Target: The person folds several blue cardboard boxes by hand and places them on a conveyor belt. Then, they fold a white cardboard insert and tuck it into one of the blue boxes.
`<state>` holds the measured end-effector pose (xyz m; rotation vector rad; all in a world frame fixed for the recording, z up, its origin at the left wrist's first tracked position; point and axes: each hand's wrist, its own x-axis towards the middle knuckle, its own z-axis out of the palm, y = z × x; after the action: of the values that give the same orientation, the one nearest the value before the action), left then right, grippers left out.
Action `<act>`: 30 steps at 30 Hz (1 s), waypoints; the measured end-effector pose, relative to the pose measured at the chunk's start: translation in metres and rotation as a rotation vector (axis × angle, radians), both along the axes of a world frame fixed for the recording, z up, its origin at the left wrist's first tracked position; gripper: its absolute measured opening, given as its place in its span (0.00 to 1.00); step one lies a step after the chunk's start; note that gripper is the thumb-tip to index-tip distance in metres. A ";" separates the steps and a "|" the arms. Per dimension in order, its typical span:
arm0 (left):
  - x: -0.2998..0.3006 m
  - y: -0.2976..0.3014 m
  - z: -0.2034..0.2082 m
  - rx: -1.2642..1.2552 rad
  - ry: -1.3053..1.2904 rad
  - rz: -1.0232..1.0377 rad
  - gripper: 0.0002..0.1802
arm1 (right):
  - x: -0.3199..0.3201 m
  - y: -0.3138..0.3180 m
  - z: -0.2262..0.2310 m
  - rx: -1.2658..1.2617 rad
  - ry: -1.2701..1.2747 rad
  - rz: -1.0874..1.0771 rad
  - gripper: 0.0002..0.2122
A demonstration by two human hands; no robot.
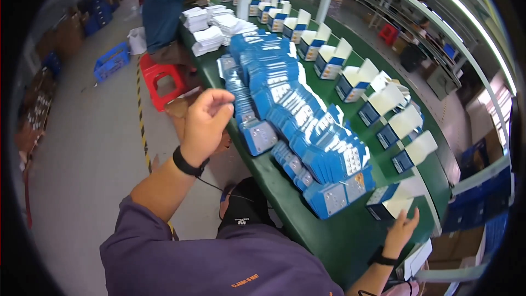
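Note:
My left hand (205,123) is raised by the table's near edge, beside the overlapping blue printed cards (263,82). Its fingers are loosely curled, with a gap between thumb and forefinger and nothing visible in them. At the lower right, my right hand (401,235) has its fingers apart, close to an open blue-and-white box (397,197) with its white lid flap up. Whether a fingertip touches the box I cannot tell. Nearest that box lies a blue card piece with grey panels (334,197); a similar piece (258,137) lies near my left hand.
Several open boxes (353,82) line the far side of the green table (323,252). White paper stacks (208,38) lie farther up, where a co-worker (172,13) reaches over the table. A red stool (161,82) and blue crate (112,61) stand on the floor.

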<state>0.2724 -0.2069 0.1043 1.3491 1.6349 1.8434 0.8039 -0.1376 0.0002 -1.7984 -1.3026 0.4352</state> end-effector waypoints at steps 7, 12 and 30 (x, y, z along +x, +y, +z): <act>-0.229 0.102 -0.026 -0.189 0.464 0.756 0.28 | -0.033 -0.079 -0.011 -0.141 -0.063 0.356 0.11; -0.296 0.170 -0.029 -0.536 0.419 0.907 0.33 | -0.052 -0.105 0.015 -0.376 -0.064 0.369 0.11; -0.358 0.243 -0.007 -0.822 0.606 0.889 0.28 | -0.056 -0.096 0.016 -0.548 -0.210 0.404 0.10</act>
<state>-0.0855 0.0357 0.0974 0.8559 3.1802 0.7531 0.7481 -0.2334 0.0162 -2.0574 -1.8353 0.9161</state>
